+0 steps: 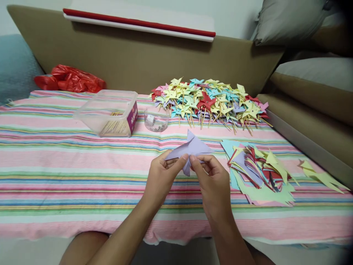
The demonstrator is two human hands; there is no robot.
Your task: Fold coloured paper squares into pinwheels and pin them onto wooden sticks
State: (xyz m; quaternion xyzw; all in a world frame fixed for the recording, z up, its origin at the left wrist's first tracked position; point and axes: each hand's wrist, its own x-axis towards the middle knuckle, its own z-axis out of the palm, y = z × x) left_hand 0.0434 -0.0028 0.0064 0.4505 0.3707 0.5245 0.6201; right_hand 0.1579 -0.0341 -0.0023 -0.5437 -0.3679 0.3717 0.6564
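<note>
A lilac paper pinwheel point(194, 145), partly folded, is held above the striped cloth at the centre. My left hand point(165, 169) pinches its left side, thumb near the middle of the paper. Close beside it, my right hand point(212, 176) grips the paper with thumb and fingers from the right. The two thumb tips nearly meet at the pinwheel's centre. Fingers hide part of the lower folds. To the right of my right hand lies a pile of cut coloured paper sheets point(259, 173).
Many finished pinwheels on sticks point(206, 101) lie heaped at the back. A clear plastic box point(110, 99) holds thin wooden sticks; beside it a small clear dish point(156, 120) contains tiny metal pieces. A red plastic bag point(74, 78) lies back left. Striped cloth point(68, 176) covers the surface.
</note>
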